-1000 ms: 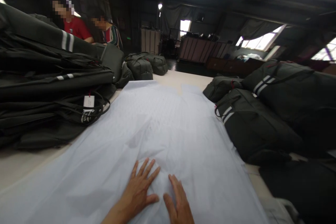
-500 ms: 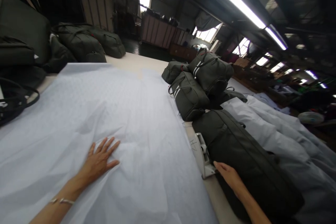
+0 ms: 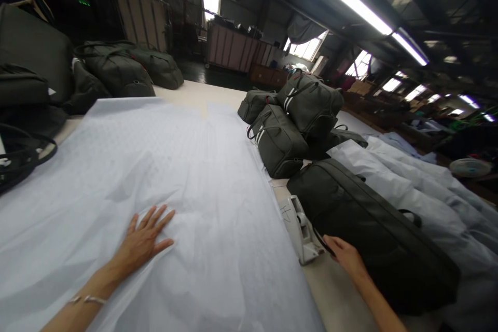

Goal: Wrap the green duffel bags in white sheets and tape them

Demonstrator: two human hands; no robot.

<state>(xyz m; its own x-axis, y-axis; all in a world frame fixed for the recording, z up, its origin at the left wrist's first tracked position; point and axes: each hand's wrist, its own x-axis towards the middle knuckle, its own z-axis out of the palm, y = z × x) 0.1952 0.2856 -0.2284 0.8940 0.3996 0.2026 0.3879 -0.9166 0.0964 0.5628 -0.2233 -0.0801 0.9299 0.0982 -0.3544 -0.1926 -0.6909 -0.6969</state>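
My left hand (image 3: 144, 239) lies flat with fingers spread on a large sheet of thin white paper (image 3: 163, 176) spread over the table. My right hand (image 3: 345, 257) reaches to the right and touches the near edge of a flat dark green bag (image 3: 373, 228). Its fingers curl at the bag's edge, and whether they grip it is unclear. A white tape dispenser (image 3: 301, 228) sits on the table just left of that hand.
Dark green duffel bags (image 3: 288, 124) are piled at the middle right, others (image 3: 124, 70) at the far left. More white paper sheets (image 3: 420, 187) lie under and beyond the flat bag. Black straps (image 3: 23, 158) lie at the left edge.
My right hand left the paper and swung right to the dark bag, where it has moved slightly along the edge. The view turned right. My left hand stays flat on the paper.
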